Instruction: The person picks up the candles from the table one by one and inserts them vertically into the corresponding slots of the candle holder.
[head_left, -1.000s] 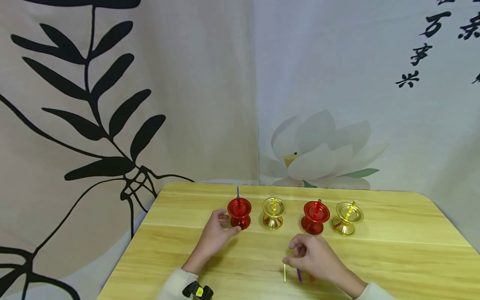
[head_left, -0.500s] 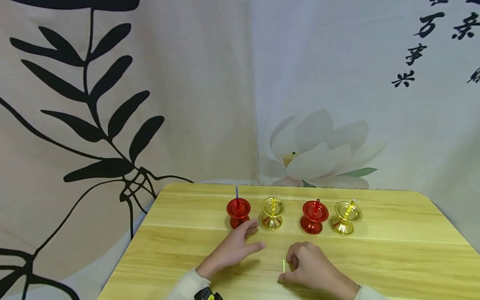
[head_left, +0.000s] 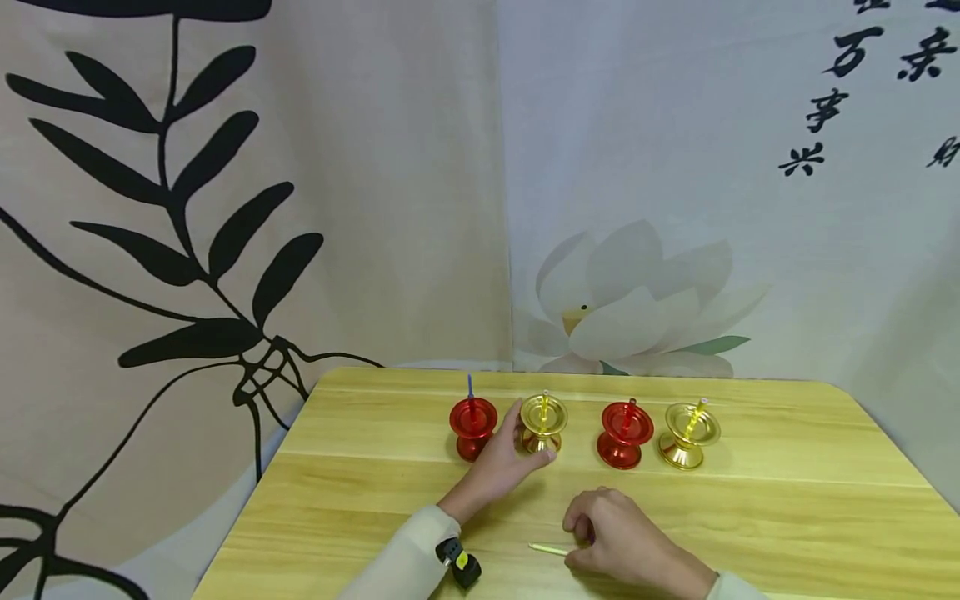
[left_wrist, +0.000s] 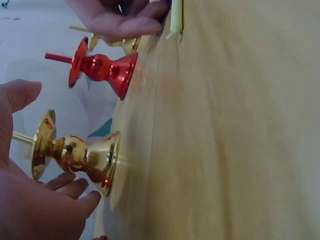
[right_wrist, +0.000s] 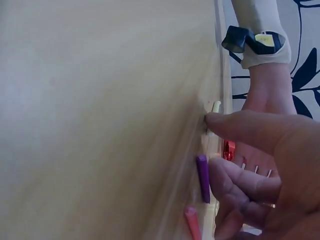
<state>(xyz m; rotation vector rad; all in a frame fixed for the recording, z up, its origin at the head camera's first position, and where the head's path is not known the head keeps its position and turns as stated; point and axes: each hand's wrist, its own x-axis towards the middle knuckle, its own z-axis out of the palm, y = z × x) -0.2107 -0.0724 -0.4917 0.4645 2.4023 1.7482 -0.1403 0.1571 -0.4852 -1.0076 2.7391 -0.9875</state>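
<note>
On the wooden table (head_left: 787,500), in the head view, four candle holders are counted in a row: two red and two gold, alternating. A thin candle stands in each one. The left gold holder (head_left: 544,423) is shiny, with a dished top, a narrow waist and a flared foot, and a yellow candle rises from it. The left hand (head_left: 504,461) is cupped loosely around its near-left side, with straight fingers at the foot. The right hand (head_left: 618,537) rests curled on the table near the front edge, over a pale yellow candle (head_left: 548,549) lying flat there, whose tip sticks out to the left.

In the left wrist view, the same gold holder (left_wrist: 75,152) is seen between thumb and relaxed fingers of the left hand (left_wrist: 35,200); no firm grasp is shown. One red holder (left_wrist: 100,69) stands just beyond it.

In the right wrist view, three loose candles are counted on the table: one pale yellow (right_wrist: 214,111), one purple (right_wrist: 202,178) and one pink (right_wrist: 192,224). The right hand (right_wrist: 260,170) has its fingertips bent down onto them, a fingertip pressing the pale candle; whether any is pinched cannot be told.
</note>
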